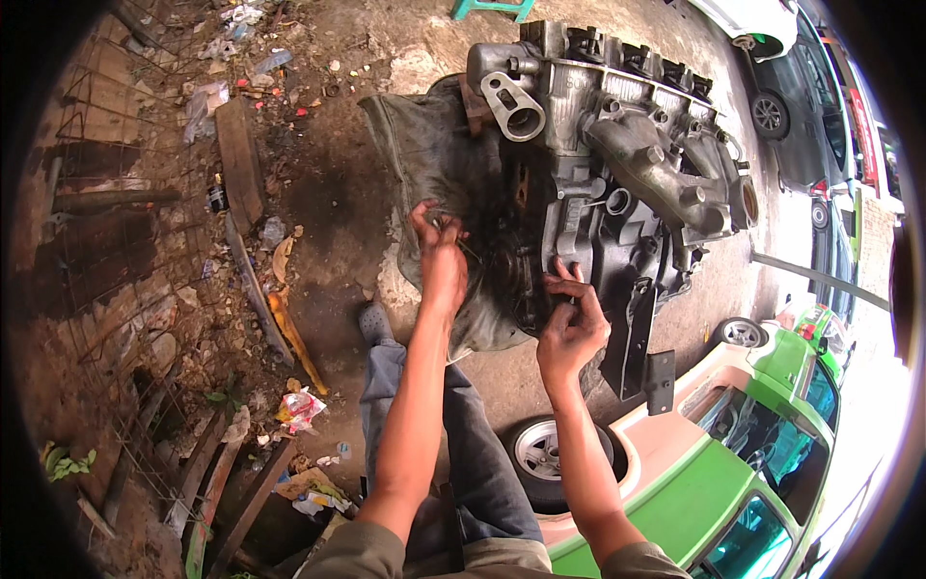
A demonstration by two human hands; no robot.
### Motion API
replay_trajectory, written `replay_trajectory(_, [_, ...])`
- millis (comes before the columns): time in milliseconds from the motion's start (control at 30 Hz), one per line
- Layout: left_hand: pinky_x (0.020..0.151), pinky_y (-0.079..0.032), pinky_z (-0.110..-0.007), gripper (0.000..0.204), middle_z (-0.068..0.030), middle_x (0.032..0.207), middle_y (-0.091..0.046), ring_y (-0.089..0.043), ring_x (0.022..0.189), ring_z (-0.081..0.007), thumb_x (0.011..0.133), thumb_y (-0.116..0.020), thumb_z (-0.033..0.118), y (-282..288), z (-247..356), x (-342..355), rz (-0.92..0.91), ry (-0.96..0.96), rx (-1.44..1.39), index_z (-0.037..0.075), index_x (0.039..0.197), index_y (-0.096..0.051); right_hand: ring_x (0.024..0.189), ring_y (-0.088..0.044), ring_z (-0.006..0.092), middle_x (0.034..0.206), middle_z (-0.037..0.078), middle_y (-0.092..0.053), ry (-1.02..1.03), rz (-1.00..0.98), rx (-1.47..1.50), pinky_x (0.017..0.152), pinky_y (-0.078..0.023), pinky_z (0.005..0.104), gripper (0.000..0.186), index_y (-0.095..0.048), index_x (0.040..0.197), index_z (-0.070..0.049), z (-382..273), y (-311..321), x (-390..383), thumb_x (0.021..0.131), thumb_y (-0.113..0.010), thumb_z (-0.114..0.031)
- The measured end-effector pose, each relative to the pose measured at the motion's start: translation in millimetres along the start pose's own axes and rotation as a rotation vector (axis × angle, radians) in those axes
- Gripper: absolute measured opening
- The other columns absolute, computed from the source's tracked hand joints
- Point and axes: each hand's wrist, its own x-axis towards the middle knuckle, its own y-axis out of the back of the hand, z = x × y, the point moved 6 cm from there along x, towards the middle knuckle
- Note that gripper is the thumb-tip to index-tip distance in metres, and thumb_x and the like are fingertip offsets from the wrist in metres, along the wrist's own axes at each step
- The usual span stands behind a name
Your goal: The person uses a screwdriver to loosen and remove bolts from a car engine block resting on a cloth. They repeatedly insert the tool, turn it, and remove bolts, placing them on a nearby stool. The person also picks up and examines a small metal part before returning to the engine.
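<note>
A greasy metal engine (569, 183) lies on a dark cloth (415, 135) spread over the ground in front of me. My left hand (444, 265) is closed at the engine's left end, fingers curled together. Something thin shows beside these fingers, too small to name. My right hand (576, 323) rests against the engine's near side, its fingers bent but apart, with nothing seen in them. An intake manifold (641, 159) and a bracket with a round hole (514, 108) stand out on the engine. Black smears mark the fingers of both hands.
Scrap wood (239, 164), litter and rubble cover the left side, beside wire mesh (96, 193). A green and pink vehicle (666, 482) stands close at the right, with a wheel (540, 452) near my legs. A green stool (494, 8) is at the top.
</note>
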Motion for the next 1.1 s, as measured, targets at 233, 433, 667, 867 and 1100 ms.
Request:
replay_trajectory(233, [0.078, -0.043, -0.034, 0.043, -0.0053, 0.110, -0.047, -0.049, 0.089, -0.0146, 0.089, -0.043, -0.005, -27.3, 3.6, 49.0, -0.003, 0.113, -0.019, 0.018, 0.125, -0.033, 0.112, -0.068, 0.0318, 0.089, 0.017, -0.073, -0.019, 0.012, -0.007, 0.111, -0.041, 0.0477, 0.033, -0.062, 0.081, 0.006, -2.2, 0.6, -0.4, 0.070, -0.034, 0.018])
replay_trajectory(433, [0.075, -0.042, -0.033, 0.021, -0.0012, 0.100, -0.054, -0.050, 0.086, -0.0153, 0.087, -0.051, 0.004, -22.3, -24.0, 74.4, 0.056, 0.170, 0.182, 0.013, 0.106, -0.051, 0.113, -0.067, 0.0310, 0.096, 0.022, -0.073, -0.029, -0.019, -0.025, 0.113, -0.039, 0.0451, 0.029, -0.061, 0.084, 0.007, -2.4, 0.9, -1.9, 0.072, -0.036, 0.017])
replay_trajectory(667, [0.076, -0.044, -0.036, 0.015, -0.0049, 0.097, -0.059, -0.053, 0.088, -0.0193, 0.089, -0.051, 0.012, -24.0, -51.8, 71.9, 0.118, 0.307, 0.051, 0.008, 0.102, -0.058, 0.112, -0.068, 0.0297, 0.094, 0.021, -0.073, -0.019, -0.023, -0.014, 0.113, -0.038, 0.0454, 0.029, -0.060, 0.083, 0.008, -1.3, 0.3, -1.7, 0.071, -0.035, 0.017])
replay_trajectory(867, [0.086, -0.048, -0.039, 0.023, -0.0085, 0.106, -0.064, -0.058, 0.096, -0.0222, 0.089, -0.051, 0.013, -18.8, -69.2, 89.3, 0.126, 0.298, -0.045, 0.004, 0.107, -0.062, 0.111, -0.068, 0.0310, 0.088, 0.019, -0.072, -0.008, -0.019, 0.006, 0.113, -0.038, 0.0486, 0.033, -0.060, 0.083, 0.009, -2.0, -0.6, -0.4, 0.070, -0.032, 0.018])
replay_trajectory(1100, [0.084, -0.051, -0.039, 0.022, -0.0093, 0.105, -0.065, -0.061, 0.095, -0.0235, 0.091, -0.050, 0.012, -14.4, -61.9, 95.3, 0.277, 0.226, 0.039, 0.003, 0.107, -0.062, 0.111, -0.069, 0.0316, 0.087, 0.017, -0.073, -0.009, -0.006, -0.019, 0.110, -0.042, 0.0502, 0.032, -0.062, 0.080, 0.005, -1.6, 0.2, -1.1, 0.072, -0.034, 0.019])
